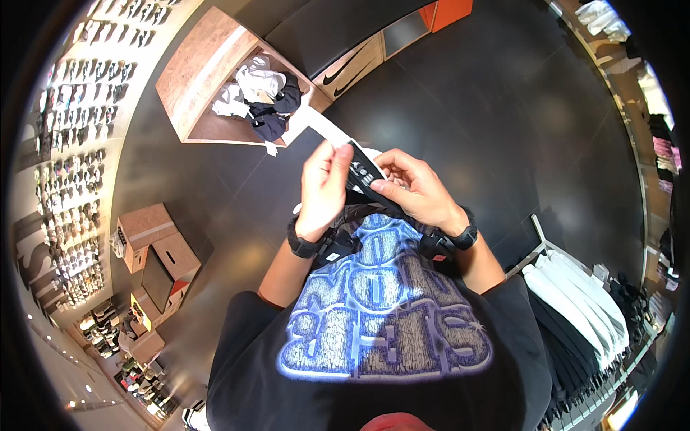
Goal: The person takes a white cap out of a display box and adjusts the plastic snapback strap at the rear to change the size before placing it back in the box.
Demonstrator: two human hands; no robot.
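In front of my chest I hold a long, flat black-and-white printed label (364, 169) between both hands. My left hand (325, 185) pinches its left side, thumb on top and fingers folded behind. At the right edge my right hand (415, 188) grips it with the thumb pressed on the dark printed face. A white strip runs from the label up toward the wooden bin, and a bit of white shows behind it. What the label is attached to, if anything, is hidden by my hands.
Beyond my left hand, a wooden display bin (198, 79) holds white and black folded fabric items (262, 93). Cardboard-coloured boxes (152, 241) stand on the dark floor at left, before a wall of shoes (79, 172). White and black garments (575, 302) hang on a metal rack at right.
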